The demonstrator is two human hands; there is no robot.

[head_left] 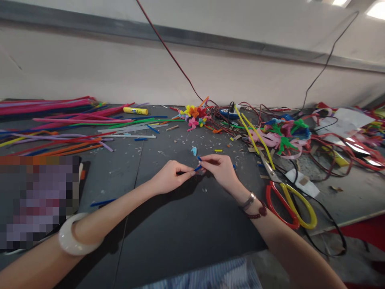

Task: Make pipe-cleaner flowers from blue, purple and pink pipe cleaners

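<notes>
In the head view we see a short, thin blue strip [197,168] just above the middle of the dark table [180,233]. The left hand [170,177] and right hand [221,168] each pinch one end of it, fingertips almost meeting. The fingers hide most of its length, so we cannot tell its full shape, and red-and-yellow scissors [278,185] lie near the right wrist.

pixelated patch [36,200]: blurred | blue piece [197,168]: mostly hidden by fingers [208,161], perhaps a stem
</notes>
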